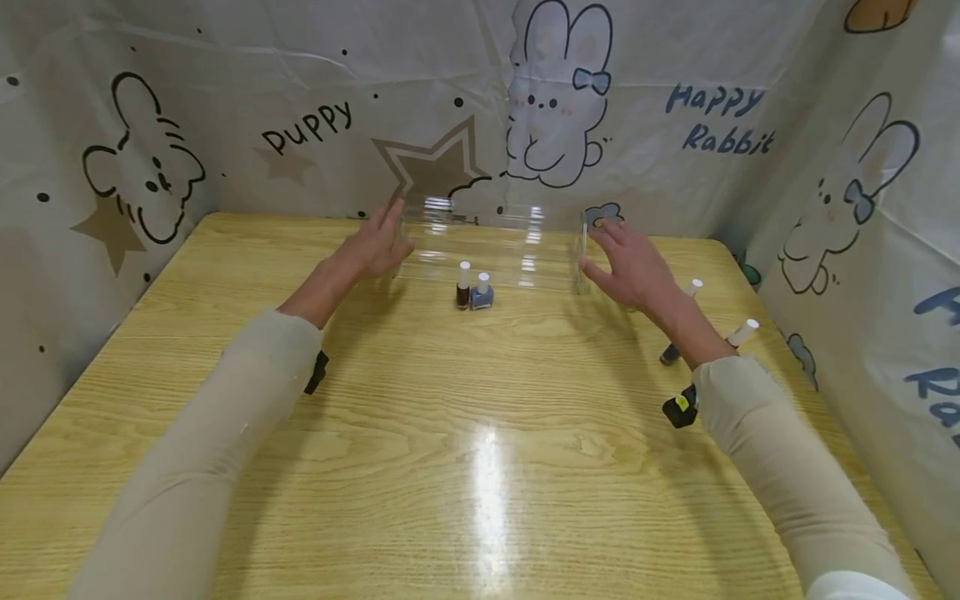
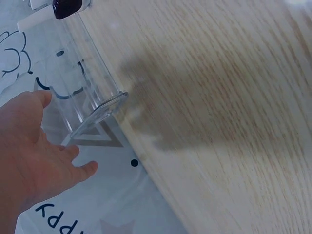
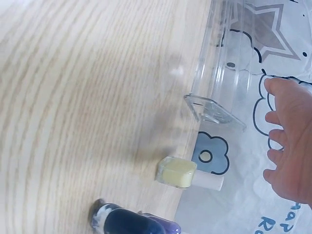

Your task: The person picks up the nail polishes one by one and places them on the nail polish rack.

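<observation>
A clear plastic rack (image 1: 528, 250) with shelves stands at the far side of the table. My left hand (image 1: 378, 242) is at its left end, fingers extended. In the left wrist view, that hand (image 2: 39, 151) is spread beside the rack's end panel (image 2: 100, 114). At the opposite end is my right hand (image 1: 630, 265), its fingers loosely extended beside the other end panel (image 3: 214, 111). Just in front of the rack stand a dark nail polish bottle (image 1: 462, 296) and a greyish-blue nail polish bottle (image 1: 482, 297), both white-capped. Neither hand grips anything.
By my right forearm are more nail polish bottles: a pale yellow one (image 3: 176, 171), a dark blue one (image 3: 126, 222) and a purple one (image 3: 168, 225). Behind the wooden table (image 1: 420, 467) hangs a printed cloth (image 1: 285, 75), which also covers both sides.
</observation>
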`<action>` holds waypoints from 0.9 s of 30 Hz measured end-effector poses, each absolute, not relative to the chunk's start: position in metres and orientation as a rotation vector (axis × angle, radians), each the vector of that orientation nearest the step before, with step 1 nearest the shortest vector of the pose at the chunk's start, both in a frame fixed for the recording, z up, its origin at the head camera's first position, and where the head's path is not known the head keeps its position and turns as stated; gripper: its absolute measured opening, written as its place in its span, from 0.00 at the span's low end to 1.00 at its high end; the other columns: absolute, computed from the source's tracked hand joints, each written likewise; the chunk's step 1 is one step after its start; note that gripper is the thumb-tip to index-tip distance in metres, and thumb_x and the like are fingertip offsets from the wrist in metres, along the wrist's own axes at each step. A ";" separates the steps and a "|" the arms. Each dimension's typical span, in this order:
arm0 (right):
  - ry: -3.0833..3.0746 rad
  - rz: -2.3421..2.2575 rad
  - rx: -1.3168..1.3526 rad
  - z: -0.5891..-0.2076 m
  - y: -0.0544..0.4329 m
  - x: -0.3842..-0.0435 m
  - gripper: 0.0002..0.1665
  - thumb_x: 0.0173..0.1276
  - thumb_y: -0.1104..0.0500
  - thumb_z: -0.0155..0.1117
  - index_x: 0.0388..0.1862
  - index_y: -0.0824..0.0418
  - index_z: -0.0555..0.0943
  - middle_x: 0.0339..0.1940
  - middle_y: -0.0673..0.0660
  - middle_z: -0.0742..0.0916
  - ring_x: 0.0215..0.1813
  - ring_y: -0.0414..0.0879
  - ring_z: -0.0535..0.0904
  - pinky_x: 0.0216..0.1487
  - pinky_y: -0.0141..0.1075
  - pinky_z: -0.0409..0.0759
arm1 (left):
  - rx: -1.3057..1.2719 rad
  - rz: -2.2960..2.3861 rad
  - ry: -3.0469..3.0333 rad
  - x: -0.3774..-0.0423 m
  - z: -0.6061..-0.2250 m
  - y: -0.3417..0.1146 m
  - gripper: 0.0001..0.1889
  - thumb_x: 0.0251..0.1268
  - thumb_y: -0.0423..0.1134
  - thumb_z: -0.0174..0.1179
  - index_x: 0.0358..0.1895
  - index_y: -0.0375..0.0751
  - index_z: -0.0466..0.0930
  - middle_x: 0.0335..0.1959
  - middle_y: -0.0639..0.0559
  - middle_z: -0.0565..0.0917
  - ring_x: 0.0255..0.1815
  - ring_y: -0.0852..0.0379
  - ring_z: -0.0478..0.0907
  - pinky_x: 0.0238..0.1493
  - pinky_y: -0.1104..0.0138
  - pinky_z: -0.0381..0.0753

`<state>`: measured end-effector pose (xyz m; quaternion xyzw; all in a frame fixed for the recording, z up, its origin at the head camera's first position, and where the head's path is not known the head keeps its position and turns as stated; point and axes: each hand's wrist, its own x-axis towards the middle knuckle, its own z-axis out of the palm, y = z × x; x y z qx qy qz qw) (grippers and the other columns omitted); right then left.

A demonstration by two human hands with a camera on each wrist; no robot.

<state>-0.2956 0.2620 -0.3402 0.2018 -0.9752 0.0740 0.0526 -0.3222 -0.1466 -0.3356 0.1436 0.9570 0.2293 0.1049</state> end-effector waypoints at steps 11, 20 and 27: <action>-3.043 0.404 0.638 -0.347 0.253 -0.289 0.34 0.78 0.51 0.53 0.75 0.69 0.64 0.77 0.69 0.62 0.76 0.65 0.56 0.71 0.59 0.58 | 0.450 0.704 2.801 -0.323 -0.349 -0.147 0.38 0.82 0.47 0.39 0.80 0.41 0.26 0.79 0.33 0.29 0.77 0.28 0.37 0.70 0.34 0.47; -3.038 0.627 0.707 -0.354 0.237 -0.283 0.31 0.79 0.51 0.54 0.72 0.68 0.68 0.73 0.69 0.69 0.73 0.64 0.63 0.70 0.57 0.61 | 0.439 0.725 2.800 -0.328 -0.356 -0.147 0.38 0.83 0.44 0.38 0.80 0.43 0.21 0.79 0.35 0.24 0.76 0.28 0.41 0.72 0.38 0.48; -3.060 0.713 0.713 -0.361 0.229 -0.278 0.29 0.79 0.51 0.54 0.70 0.67 0.71 0.71 0.68 0.73 0.71 0.63 0.66 0.69 0.57 0.63 | 0.470 0.743 2.813 -0.332 -0.359 -0.149 0.36 0.83 0.42 0.35 0.79 0.41 0.20 0.79 0.37 0.23 0.77 0.30 0.38 0.74 0.43 0.46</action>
